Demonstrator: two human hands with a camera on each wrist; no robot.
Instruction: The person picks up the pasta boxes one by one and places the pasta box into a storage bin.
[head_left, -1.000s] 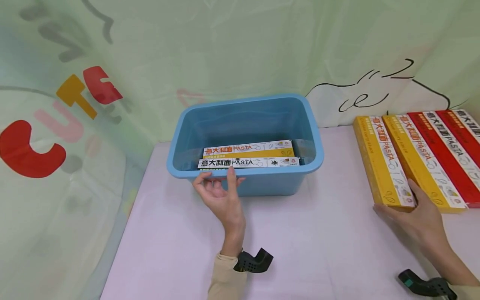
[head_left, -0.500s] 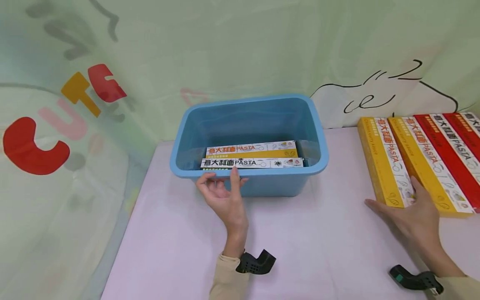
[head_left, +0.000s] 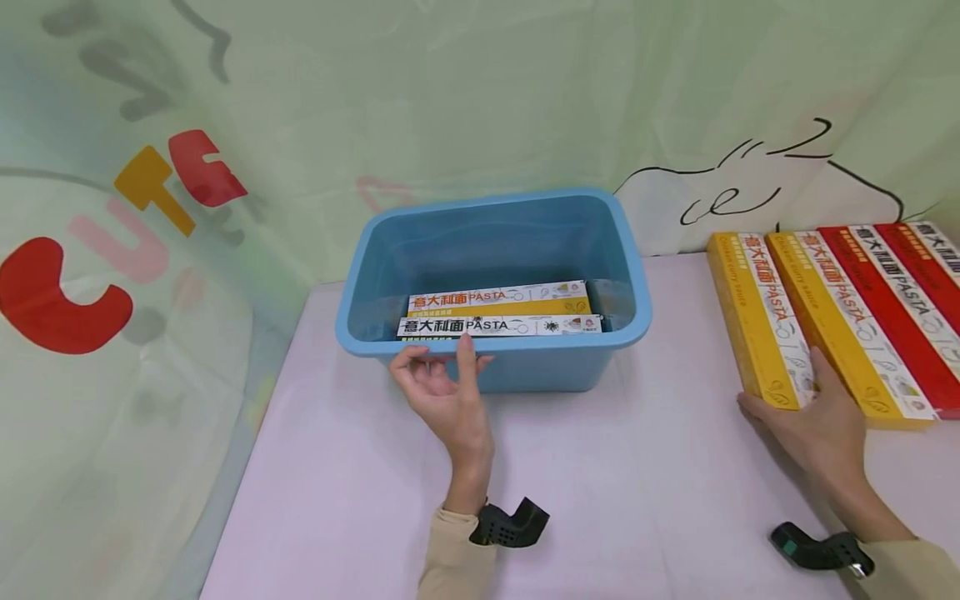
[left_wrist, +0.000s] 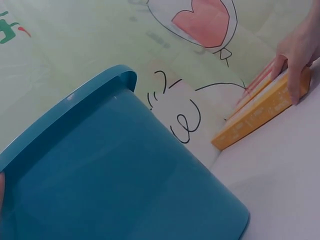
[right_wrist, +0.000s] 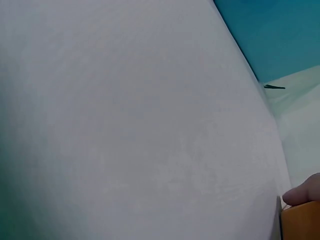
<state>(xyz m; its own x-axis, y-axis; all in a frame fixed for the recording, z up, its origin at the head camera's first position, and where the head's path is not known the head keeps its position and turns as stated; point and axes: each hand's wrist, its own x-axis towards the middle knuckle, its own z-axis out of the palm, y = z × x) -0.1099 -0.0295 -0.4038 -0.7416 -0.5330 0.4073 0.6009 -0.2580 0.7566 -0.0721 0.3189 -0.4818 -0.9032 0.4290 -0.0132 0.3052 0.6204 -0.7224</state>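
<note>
A blue plastic bin [head_left: 547, 367] stands on the table, and my left hand [head_left: 453, 408] grips its front rim, thumb over the top and fingers underneath. Inside lie a black-lettered pasta box [head_left: 517, 326] at the front and a yellow one [head_left: 555, 307] behind it. To the right, my right hand [head_left: 817, 429] holds the near end of the leftmost yellow pasta box [head_left: 750, 325], thumb on its left side and fingers on its right. The left wrist view shows this hand [left_wrist: 300, 52] around the box end. In the right wrist view only a digit [right_wrist: 305, 191] and the box corner [right_wrist: 302, 222] show.
Beside the held box lie another yellow pasta box [head_left: 832, 317] and red pasta boxes [head_left: 881, 308] in a row, the last cut off by the view's edge. A printed green cloth [head_left: 465, 100] hangs behind the pale table [head_left: 600, 500].
Half a second ago my right thumb was spread away from the yellow box; now it lies against the box's side. My right wrist has shifted left. The left hand stays on the rim.
</note>
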